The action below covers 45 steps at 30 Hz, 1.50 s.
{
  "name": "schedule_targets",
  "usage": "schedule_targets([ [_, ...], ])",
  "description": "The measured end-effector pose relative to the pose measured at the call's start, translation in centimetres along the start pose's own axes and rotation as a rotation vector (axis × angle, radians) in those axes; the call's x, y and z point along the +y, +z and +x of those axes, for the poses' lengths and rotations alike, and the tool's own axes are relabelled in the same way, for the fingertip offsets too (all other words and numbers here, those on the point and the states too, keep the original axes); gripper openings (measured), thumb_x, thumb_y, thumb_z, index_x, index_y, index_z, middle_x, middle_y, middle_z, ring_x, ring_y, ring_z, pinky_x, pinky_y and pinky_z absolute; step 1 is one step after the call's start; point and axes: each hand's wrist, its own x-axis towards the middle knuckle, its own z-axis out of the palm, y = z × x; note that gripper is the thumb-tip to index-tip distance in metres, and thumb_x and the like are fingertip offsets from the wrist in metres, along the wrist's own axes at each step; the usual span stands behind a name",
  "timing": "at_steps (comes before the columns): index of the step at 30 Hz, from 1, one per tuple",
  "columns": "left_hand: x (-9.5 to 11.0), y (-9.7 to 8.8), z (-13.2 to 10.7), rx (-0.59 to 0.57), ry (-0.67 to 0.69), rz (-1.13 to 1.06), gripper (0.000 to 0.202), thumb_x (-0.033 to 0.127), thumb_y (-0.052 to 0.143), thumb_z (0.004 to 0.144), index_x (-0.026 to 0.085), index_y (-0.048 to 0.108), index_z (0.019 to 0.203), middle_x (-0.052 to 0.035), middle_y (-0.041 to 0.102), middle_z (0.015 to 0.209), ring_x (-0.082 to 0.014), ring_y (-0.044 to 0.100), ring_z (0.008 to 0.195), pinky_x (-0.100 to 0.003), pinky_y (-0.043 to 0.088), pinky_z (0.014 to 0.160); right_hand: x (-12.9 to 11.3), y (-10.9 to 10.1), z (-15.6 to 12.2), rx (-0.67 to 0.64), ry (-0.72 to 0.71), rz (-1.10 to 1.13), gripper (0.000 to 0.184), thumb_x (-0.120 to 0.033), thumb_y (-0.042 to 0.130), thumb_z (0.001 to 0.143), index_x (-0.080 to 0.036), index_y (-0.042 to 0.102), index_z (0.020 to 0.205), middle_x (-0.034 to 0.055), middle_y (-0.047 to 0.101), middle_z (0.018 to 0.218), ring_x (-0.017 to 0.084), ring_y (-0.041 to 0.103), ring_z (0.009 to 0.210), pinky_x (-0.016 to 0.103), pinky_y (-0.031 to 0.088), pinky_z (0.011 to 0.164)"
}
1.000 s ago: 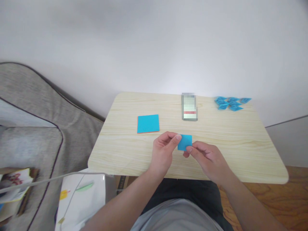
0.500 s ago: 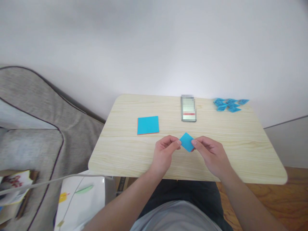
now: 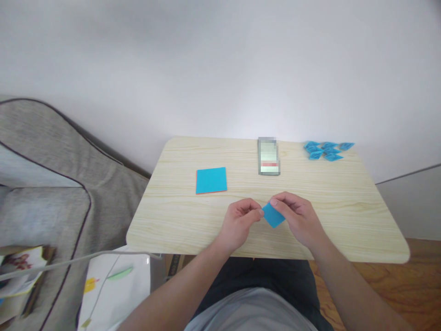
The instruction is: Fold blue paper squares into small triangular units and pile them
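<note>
A small folded blue paper square [image 3: 274, 216] is held between my two hands near the front of the table. My left hand [image 3: 241, 221] pinches its left corner between thumb and fingers. My right hand [image 3: 296, 216] grips its upper edge, the thumb on top, and covers part of its right side. To the left lies a stack of blue paper sheets [image 3: 211, 180] with an orange-red edge showing beneath. Several folded blue paper pieces [image 3: 324, 151], pointed at their ends, sit together at the back right.
A phone [image 3: 269, 156] with a blurred screen lies at the back of the pale wooden table [image 3: 165, 207], close to the wall. A grey sofa [image 3: 113, 207] stands on the left. A white box-like surface [image 3: 117, 285] with a cable [image 3: 103, 252] above it is below the table's left edge.
The folded paper has turned and moved slightly toward me and right. My right hand has shifted from its right corner to its upper edge, while my left still pinches the left corner.
</note>
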Motion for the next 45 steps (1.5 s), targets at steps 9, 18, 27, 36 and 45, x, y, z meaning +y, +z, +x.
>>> schedule_targets([
  [9, -0.2, 0.1, 0.0, 0.026, 0.018, 0.027, 0.017, 0.025, 0.070, 0.077, 0.015, 0.064, 0.065, 0.0022, 0.051, 0.061, -0.0115, 0.042, 0.063, -0.026, 0.033, 0.062, 0.2, -0.5, -0.4, -0.023, -0.001, -0.007, 0.028, -0.044, 0.064, 0.094, -0.020, 0.067, 0.080, -0.0009, 0.060, 0.071, 0.014, 0.051, 0.067, 0.028, 0.041, 0.063],
  [18, -0.4, -0.4, 1.1, 0.094, 0.096, 0.089, 0.021, 0.033, 0.070, 0.085, 0.016, 0.064, 0.074, 0.0023, 0.053, 0.066, -0.0109, 0.045, 0.064, -0.024, 0.037, 0.061, 0.4, -0.8, -0.5, -0.128, 0.026, -0.150, 0.028, -0.045, 0.061, 0.095, -0.021, 0.070, 0.084, 0.0030, 0.071, 0.080, 0.019, 0.063, 0.080, 0.029, 0.047, 0.070],
  [27, 0.0, -0.6, 1.9, -0.021, 0.036, 0.077, 0.031, 0.045, 0.078, 0.081, 0.015, 0.073, 0.087, -0.0017, 0.066, 0.077, -0.0133, 0.055, 0.071, -0.026, 0.041, 0.067, 1.0, -1.2, -0.6, 0.007, -0.011, -0.133, 0.027, -0.045, 0.064, 0.094, -0.021, 0.071, 0.086, 0.0028, 0.071, 0.080, 0.018, 0.063, 0.076, 0.030, 0.048, 0.071],
  [36, -0.3, -0.7, 1.1, -0.037, 0.040, 0.233, 0.035, 0.047, 0.072, 0.087, 0.016, 0.065, 0.072, -0.0011, 0.065, 0.069, -0.0129, 0.052, 0.065, -0.027, 0.037, 0.063, 1.8, -0.9, -0.4, 0.081, -0.015, -0.029, 0.028, -0.047, 0.065, 0.093, -0.020, 0.071, 0.086, 0.0040, 0.073, 0.080, 0.019, 0.065, 0.078, 0.032, 0.050, 0.075],
  [45, 0.6, -0.6, 1.0, -0.101, 0.045, 0.383, 0.030, 0.041, 0.070, 0.087, 0.016, 0.062, 0.071, 0.0020, 0.057, 0.066, -0.0121, 0.047, 0.064, -0.026, 0.033, 0.061, 2.1, -0.7, -0.3, -0.011, -0.006, 0.064, 0.026, -0.046, 0.069, 0.091, -0.020, 0.072, 0.087, 0.0030, 0.072, 0.081, 0.018, 0.065, 0.078, 0.032, 0.051, 0.075],
])
